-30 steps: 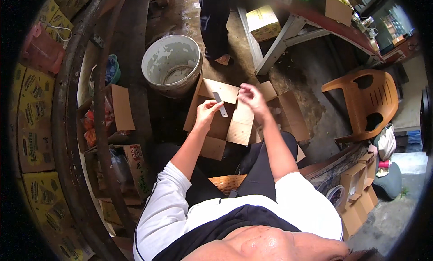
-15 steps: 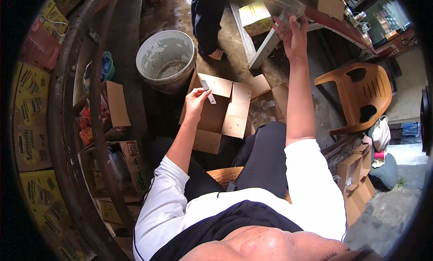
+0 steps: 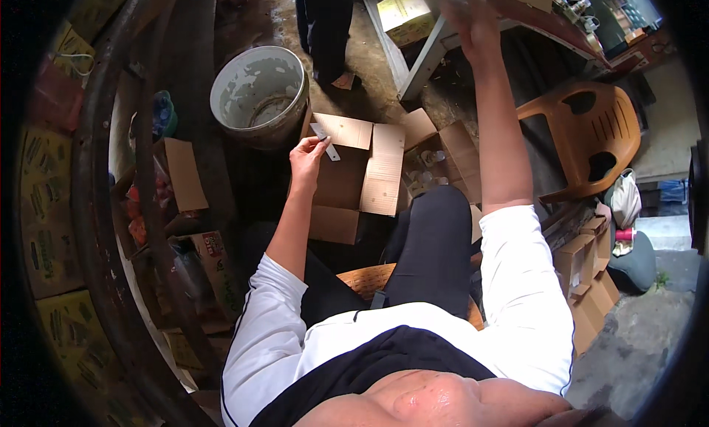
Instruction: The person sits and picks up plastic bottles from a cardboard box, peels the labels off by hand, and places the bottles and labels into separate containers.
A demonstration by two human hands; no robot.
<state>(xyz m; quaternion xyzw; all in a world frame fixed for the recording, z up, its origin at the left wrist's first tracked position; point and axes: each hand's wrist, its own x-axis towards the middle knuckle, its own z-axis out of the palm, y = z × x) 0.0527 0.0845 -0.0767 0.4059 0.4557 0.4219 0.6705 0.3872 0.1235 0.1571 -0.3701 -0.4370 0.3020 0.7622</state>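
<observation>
In front of my knees my left hand (image 3: 307, 158) pinches a narrow, flat white strip (image 3: 332, 153), whose exact kind I cannot make out. The strip slants over an open cardboard box (image 3: 383, 177) with its flaps folded out. My right hand (image 3: 476, 29) is stretched far forward at the table (image 3: 535, 39), near the top edge of the picture. Motion and shadow smear its fingers, and what they touch there is unclear. Right of the first box, a second open carton (image 3: 459, 148) holds several small clear plastic pieces (image 3: 431, 159).
A large whitish bucket (image 3: 260, 94) stands beyond the box at left. Another person's dark-trousered leg (image 3: 325, 32) is behind it. An orange-brown plastic chair (image 3: 591, 131) is at right. Metal rails (image 3: 100, 205) and stacked cartons (image 3: 52, 205) line the left side.
My right hand has reached further forward and its fingers have blurred; the clear plastic container by it is no longer distinct. My left hand still holds the strip above the box.
</observation>
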